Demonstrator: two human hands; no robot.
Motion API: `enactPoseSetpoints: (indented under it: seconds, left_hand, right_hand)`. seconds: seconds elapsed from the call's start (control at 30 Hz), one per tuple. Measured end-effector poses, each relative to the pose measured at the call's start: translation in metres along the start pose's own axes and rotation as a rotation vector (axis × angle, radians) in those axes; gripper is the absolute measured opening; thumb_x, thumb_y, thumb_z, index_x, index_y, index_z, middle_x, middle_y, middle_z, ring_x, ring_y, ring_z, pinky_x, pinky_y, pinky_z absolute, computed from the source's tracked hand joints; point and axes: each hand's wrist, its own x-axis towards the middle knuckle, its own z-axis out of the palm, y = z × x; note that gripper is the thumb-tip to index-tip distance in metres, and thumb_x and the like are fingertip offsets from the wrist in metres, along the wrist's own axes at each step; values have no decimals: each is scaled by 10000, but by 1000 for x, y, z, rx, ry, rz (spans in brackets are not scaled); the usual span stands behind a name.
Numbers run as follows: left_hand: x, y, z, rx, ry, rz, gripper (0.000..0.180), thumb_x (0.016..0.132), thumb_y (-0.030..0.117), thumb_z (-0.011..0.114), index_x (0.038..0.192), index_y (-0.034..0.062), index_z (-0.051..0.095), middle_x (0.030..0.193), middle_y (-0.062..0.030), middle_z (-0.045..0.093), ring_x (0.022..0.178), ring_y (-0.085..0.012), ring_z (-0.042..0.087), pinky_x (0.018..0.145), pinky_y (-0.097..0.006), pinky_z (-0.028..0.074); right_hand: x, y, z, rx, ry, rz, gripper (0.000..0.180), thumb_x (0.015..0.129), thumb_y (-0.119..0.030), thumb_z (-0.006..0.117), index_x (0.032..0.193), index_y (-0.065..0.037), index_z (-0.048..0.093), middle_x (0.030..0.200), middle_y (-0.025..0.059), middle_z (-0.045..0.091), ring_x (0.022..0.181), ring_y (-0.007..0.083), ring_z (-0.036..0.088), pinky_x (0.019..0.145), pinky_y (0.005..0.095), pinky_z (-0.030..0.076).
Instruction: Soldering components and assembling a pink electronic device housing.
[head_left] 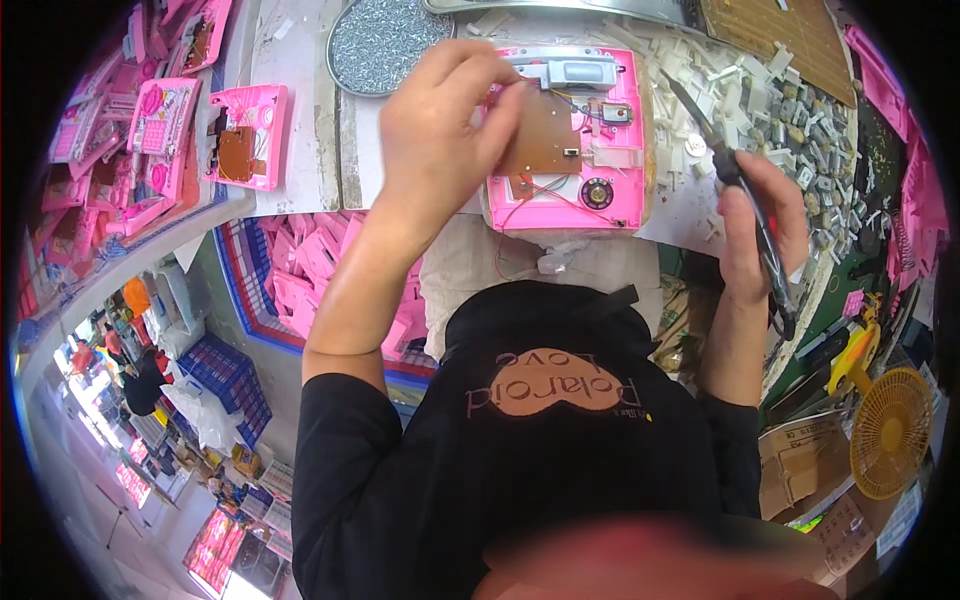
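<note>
A pink plastic casing (625, 185) lies in front of me with its inside up. Inside it are a brown circuit board (545, 140), a round black speaker (597, 193), a grey-blue part along the top, and thin red and dark wires. My left hand (450, 120) is over the casing's upper left corner, fingers curled together near the red wires; whatever they pinch is hidden. To the right of the casing, my right hand (765, 225) grips a black-handled tool (705, 125) with a long pointed metal tip. The tip points up and left, apart from the casing.
A round tray of small metal screws (385, 45) stands at the back left. White plastic pieces (690, 120) and grey blocks (815, 150) cover the right side. Another pink casing (265, 140) lies left, beside piled pink parts. A crate of pink shells (310, 255) is below; a yellow fan (890, 430) stands lower right.
</note>
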Motion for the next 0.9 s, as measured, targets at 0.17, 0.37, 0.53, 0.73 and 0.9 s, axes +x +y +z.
enactPoseSetpoints:
  seconds: [0.17, 0.37, 0.53, 0.73, 0.9]
  left_hand:
    - [-6, 11, 33, -605, -12, -446, 120, 889, 85, 781, 949, -8, 732, 797, -67, 742, 683, -70, 681, 618, -222, 547]
    - [-8, 10, 33, -741, -44, -525, 118, 913, 81, 765, 983, -13, 748, 784, -53, 741, 703, -74, 689, 639, -222, 558]
    - [-7, 10, 31, -606, -69, -424, 133, 913, 91, 762, 993, -16, 751, 790, -72, 747, 668, -100, 688, 629, -232, 558]
    - [-9, 6, 34, -589, -69, -364, 139, 908, 122, 765, 975, 0, 754, 746, -54, 734, 643, -102, 667, 596, -251, 526]
    - [-3, 1, 29, -476, -92, -324, 157, 859, 149, 787, 932, 15, 753, 841, -61, 657, 670, -119, 598, 593, -289, 488]
  right_hand:
    - [18, -14, 32, 185, -37, 172, 340, 885, 36, 730, 1221, 9, 687, 1006, 59, 715, 831, 81, 640, 756, 206, 511]
    - [50, -16, 81, 293, -139, 181, 496, 862, 74, 730, 1338, -14, 622, 1071, 78, 706, 922, 130, 679, 813, 247, 548]
    - [61, -15, 99, 235, -170, 180, 613, 876, 69, 694, 1457, -52, 537, 1042, 72, 678, 892, 93, 661, 798, 227, 543]
    - [58, -5, 99, 57, -184, 62, 626, 869, 74, 692, 1461, -59, 533, 1027, 49, 680, 861, 89, 658, 738, 222, 529]
    - [48, -3, 95, 49, -137, 5, 547, 865, 57, 727, 1386, -29, 584, 1072, 99, 698, 954, 157, 690, 831, 280, 549]
